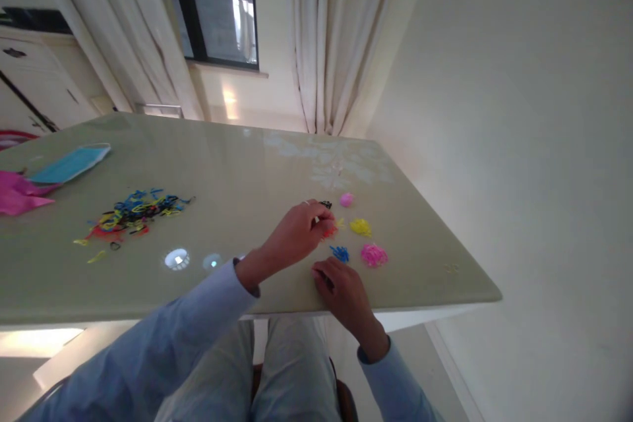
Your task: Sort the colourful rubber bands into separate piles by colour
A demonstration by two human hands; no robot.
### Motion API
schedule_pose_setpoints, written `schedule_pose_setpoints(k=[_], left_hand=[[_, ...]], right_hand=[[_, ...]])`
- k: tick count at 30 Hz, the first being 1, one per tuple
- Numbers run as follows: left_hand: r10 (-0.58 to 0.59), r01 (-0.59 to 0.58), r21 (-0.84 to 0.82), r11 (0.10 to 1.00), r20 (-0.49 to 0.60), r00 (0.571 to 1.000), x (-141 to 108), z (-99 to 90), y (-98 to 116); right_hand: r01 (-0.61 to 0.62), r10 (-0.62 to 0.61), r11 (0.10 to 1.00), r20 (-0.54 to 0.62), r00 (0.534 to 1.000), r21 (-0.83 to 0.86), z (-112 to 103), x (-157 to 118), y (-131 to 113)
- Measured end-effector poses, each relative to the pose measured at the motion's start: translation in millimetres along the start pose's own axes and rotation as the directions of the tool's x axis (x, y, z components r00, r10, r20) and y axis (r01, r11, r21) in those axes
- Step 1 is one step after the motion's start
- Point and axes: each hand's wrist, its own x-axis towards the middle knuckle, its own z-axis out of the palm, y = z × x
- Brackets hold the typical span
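Note:
My left hand (302, 231) is over the red pile (329, 231), its fingers curled together beside the black pile (325, 204); what they hold, if anything, is too small to make out. Just below the blue pile (339, 253), my right hand (341, 290) rests near the table's front edge with thumb and fingers pinched together, their contents hidden. Right of the hands lie a yellow pile (361, 227), a bright pink pile (374, 255) and a lighter pink pile (347, 200). A large mixed heap of small coloured bands (138, 211) is spread at the left.
The pale green table (222, 165) has its right corner near a white wall (534, 145). A blue face mask (72, 163) and a pink plastic piece (20, 193) lie at the far left. Curtains (336, 39) and a window stand behind the table.

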Motion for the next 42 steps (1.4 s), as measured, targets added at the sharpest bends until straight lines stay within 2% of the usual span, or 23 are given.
schedule_pose_setpoints(k=[3,6,8,11,14,24,28,31,35,39,42], left_hand=[[0.111,-0.144,0.196,0.97,0.173,0.979,32.0,37.3,2.5],[0.09,-0.207,0.365,0.908,0.313,0.946,59.7,72.3,-3.8],[0.078,-0.225,0.398,0.889,0.354,0.932,72.6,90.0,-10.0],[0.064,-0.228,0.416,0.88,0.373,0.926,83.1,105.5,-18.4],[0.042,-0.219,0.435,0.873,0.38,0.924,85.5,109.7,-23.5],[0.074,-0.233,0.403,0.885,0.371,0.926,82.5,100.2,-27.1],[0.106,-0.216,0.366,0.905,0.298,0.949,74.0,90.1,-31.0],[0.113,-0.172,0.315,0.933,0.195,0.974,59.5,73.1,-33.8],[0.045,-0.051,0.211,0.976,0.033,0.998,29.0,41.7,-39.4],[0.015,0.004,0.157,0.988,-0.121,0.992,-6.7,12.1,-51.9],[-0.016,0.046,0.158,0.986,-0.188,0.982,-31.4,-5.0,-65.5]], right_hand=[[-0.011,0.011,1.0,0.015,1.0,-0.022,0.4,0.2,0.1],[-0.019,0.02,0.999,0.02,1.0,-0.047,1.0,-0.1,0.5],[-0.024,0.025,0.998,0.021,0.999,-0.053,1.3,-0.5,0.6],[-0.019,0.019,0.999,0.015,1.0,-0.042,1.7,-1.1,0.3],[-0.011,0.012,1.0,0.015,1.0,-0.021,2.0,-1.2,-1.5],[-0.037,0.039,0.999,0.035,0.999,-0.039,1.8,-1.6,-1.6],[-0.04,0.04,0.999,0.001,0.999,-0.025,2.6,-2.9,1.9],[-0.032,0.032,0.999,-0.024,0.999,-0.007,3.2,-3.3,3.2],[-0.018,0.019,0.999,-0.037,0.999,0.027,3.5,-3.0,4.0],[-0.016,0.02,0.998,-0.062,0.998,0.065,1.8,-2.4,3.8],[-0.018,0.031,0.988,-0.083,0.996,0.154,-1.7,-1.6,4.5]])
